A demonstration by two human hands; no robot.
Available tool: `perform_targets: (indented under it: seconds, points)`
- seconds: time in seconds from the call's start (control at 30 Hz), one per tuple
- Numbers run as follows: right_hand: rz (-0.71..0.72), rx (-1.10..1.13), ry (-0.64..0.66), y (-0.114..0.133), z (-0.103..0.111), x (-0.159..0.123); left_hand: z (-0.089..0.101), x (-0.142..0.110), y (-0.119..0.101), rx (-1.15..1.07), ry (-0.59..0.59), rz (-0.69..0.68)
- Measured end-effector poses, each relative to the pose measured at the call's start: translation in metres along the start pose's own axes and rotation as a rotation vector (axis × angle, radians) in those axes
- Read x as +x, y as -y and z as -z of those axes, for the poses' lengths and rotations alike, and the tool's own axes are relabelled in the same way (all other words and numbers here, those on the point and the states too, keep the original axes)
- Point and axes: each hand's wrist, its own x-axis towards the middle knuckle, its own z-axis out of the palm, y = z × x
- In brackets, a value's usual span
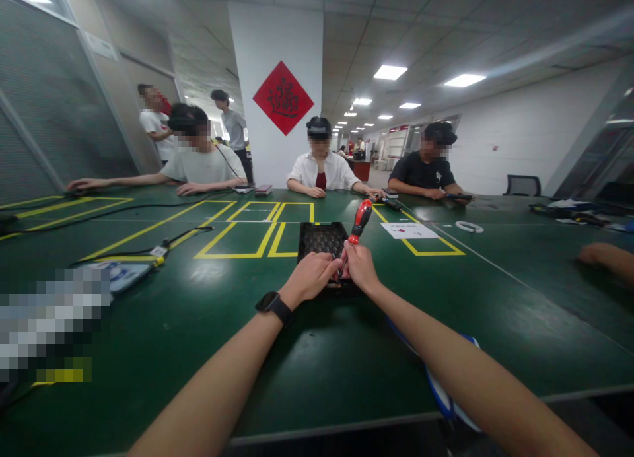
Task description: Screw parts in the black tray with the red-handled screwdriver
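Your right hand (361, 265) grips the screwdriver (361, 220); your left hand (311, 276), grip unclear, is over the black tray (323, 238), which extends beyond both.

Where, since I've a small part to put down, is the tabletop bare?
The green table is bare between the forearms, on the near side of the black tray, and between the right forearm and another person's hand at right. It's crowded at the tray, where left hand, right hand and screwdriver meet, and at left, around the blue-and-white item.
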Motion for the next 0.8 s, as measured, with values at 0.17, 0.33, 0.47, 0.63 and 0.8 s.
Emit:
perform_targets:
  seconds: [0.17,0.33,0.47,0.63,0.8]
  points:
    - [0.008,-0.006,0.013,0.002,0.000,-0.001,-0.002,0.000,0.001,-0.039,0.007,-0.009]
    - [0.009,0.010,-0.009,0.000,0.000,0.000,-0.001,0.001,0.000,-0.078,0.013,0.018]
    - [0.018,0.030,-0.057,-0.001,0.000,0.000,-0.001,0.001,0.001,-0.097,0.009,0.033]
    - [0.074,0.026,-0.079,0.004,0.000,-0.003,-0.004,0.004,0.005,-0.055,-0.054,0.038]
    - [0.121,0.031,-0.060,0.009,0.000,-0.006,-0.013,0.006,0.010,-0.055,-0.065,0.047]
